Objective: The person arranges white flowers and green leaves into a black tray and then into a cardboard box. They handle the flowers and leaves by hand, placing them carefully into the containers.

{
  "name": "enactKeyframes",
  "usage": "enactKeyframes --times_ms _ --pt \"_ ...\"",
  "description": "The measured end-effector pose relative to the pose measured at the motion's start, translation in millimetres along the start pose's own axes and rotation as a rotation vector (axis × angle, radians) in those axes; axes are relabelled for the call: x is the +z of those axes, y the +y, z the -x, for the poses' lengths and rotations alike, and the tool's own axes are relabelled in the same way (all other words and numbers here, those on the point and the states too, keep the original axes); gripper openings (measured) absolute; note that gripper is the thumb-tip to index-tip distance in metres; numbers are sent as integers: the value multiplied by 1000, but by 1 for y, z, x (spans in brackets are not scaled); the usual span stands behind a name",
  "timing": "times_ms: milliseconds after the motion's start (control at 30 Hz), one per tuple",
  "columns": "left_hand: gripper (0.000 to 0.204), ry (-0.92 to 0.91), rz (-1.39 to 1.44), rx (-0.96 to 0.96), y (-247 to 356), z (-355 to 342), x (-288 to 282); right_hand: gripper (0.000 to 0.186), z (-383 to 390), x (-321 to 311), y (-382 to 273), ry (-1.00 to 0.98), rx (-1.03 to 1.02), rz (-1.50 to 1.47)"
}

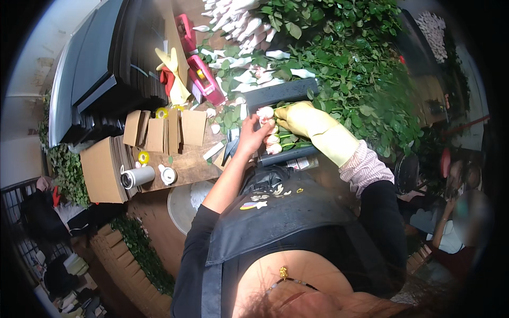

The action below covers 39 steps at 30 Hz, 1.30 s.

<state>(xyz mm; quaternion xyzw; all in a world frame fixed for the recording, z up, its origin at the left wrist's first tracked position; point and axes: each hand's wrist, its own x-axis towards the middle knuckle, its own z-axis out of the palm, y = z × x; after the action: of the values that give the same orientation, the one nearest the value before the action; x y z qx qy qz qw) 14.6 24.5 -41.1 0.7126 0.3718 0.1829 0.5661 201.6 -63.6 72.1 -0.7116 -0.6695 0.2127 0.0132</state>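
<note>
My bare left hand (253, 137) has its fingers closed on a cream-pink rose head (265, 114) in a short column of blooms. My right hand (298, 121), in a pale yellow rubber glove, is closed at the rose stems just right of the heads; the fingertips are partly hidden. More blooms (273, 143) lie below my fingers between two dark ribbed strips, an upper one (281, 93) and a lower one (286, 155). White-sleeved buds (246, 77) and green leaves lie beyond.
Pink tape dispensers (205, 85), a spare yellow glove (179, 90), cardboard pieces (193, 127), a steel bottle (140, 176) and white cup (168, 175) occupy the left. Dark stacked sheets (95, 63) stand behind. Rose foliage (350, 63) covers the back right. Another person (448, 233) is at far right.
</note>
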Motion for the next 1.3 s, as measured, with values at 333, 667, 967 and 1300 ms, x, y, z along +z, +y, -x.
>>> enactKeyframes --times_ms 333,667,967,1300 --pt "39 112 -1 -19 10 1 3 39 -4 -7 -36 307 392 -163" --pt "39 21 -17 -10 -3 -3 -2 29 -35 -8 -47 45 735 -379" --pt "49 108 -111 81 7 2 14 22 -19 16 -41 239 272 247" --pt "44 543 -679 142 -47 39 -180 37 73 2 -127 671 508 -934"
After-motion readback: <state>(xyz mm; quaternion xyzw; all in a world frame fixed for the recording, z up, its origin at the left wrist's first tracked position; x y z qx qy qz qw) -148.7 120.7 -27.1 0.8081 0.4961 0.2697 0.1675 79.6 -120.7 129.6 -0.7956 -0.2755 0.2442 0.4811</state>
